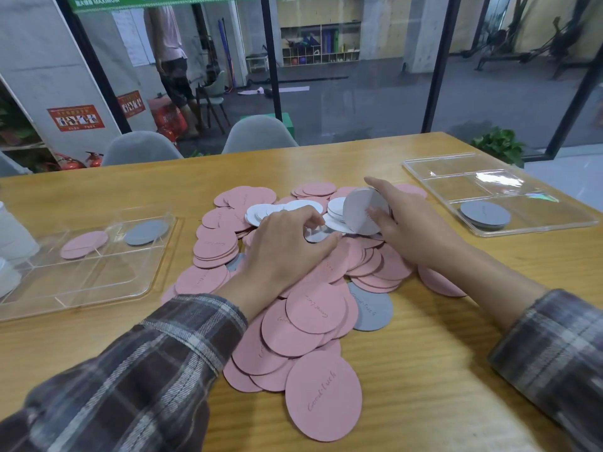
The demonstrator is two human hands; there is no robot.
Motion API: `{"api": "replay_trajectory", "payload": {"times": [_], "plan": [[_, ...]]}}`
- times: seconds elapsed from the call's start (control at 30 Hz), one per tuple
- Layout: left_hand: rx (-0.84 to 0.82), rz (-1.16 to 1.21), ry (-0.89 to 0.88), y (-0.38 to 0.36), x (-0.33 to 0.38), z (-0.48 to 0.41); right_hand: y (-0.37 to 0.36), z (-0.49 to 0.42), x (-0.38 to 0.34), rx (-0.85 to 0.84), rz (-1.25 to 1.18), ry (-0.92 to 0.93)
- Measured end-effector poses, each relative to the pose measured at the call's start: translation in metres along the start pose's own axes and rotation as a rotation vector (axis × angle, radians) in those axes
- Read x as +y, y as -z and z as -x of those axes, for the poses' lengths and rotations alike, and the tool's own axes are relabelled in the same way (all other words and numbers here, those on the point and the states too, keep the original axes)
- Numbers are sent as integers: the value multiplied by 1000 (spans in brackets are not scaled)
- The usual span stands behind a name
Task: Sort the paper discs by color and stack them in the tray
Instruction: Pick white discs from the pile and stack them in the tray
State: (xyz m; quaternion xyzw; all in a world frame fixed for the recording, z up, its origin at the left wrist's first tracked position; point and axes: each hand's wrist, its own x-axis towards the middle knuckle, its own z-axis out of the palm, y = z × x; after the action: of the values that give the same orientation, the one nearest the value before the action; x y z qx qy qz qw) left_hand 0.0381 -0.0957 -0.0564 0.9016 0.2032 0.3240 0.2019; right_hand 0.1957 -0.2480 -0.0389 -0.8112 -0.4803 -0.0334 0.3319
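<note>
A large heap of pink paper discs (pixel 315 308) covers the middle of the table, with white discs (pixel 261 212) near its far side and a few grey discs (pixel 372 309) among them. My left hand (pixel 287 247) rests on the heap, its fingertips pinching a white disc (pixel 315 235). My right hand (pixel 404 223) holds a tilted bunch of white discs (pixel 357 207) upright on edge. A clear tray (pixel 535 225) at the right holds a grey stack (pixel 485 214). Another clear tray (pixel 98 282) at the left holds a pink disc (pixel 84 244) and a grey disc (pixel 146 232).
The wooden table (pixel 424 370) runs to a far edge with two grey chairs (pixel 257 133) behind it. White containers (pixel 13 243) stand at the left edge. A potted plant (pixel 499 145) sits past the right tray. A person stands beyond the glass wall.
</note>
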Motion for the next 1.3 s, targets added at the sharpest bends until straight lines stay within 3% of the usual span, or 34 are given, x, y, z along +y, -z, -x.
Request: {"api": "replay_trajectory", "payload": {"times": [0.43, 0.73, 1.07, 1.3], "plan": [[-99, -38, -78, -4, -7, -3, -2, 0, -2, 10, -10, -16], [-90, 291, 50, 13, -1, -11, -3, 0, -1, 18, -45, -24], [-30, 773, 370, 27, 5, -17, -2, 1, -6, 21, -67, -21], [-90, 897, 357, 23, 8, -12, -6, 2, -7, -11, -227, -60]]}}
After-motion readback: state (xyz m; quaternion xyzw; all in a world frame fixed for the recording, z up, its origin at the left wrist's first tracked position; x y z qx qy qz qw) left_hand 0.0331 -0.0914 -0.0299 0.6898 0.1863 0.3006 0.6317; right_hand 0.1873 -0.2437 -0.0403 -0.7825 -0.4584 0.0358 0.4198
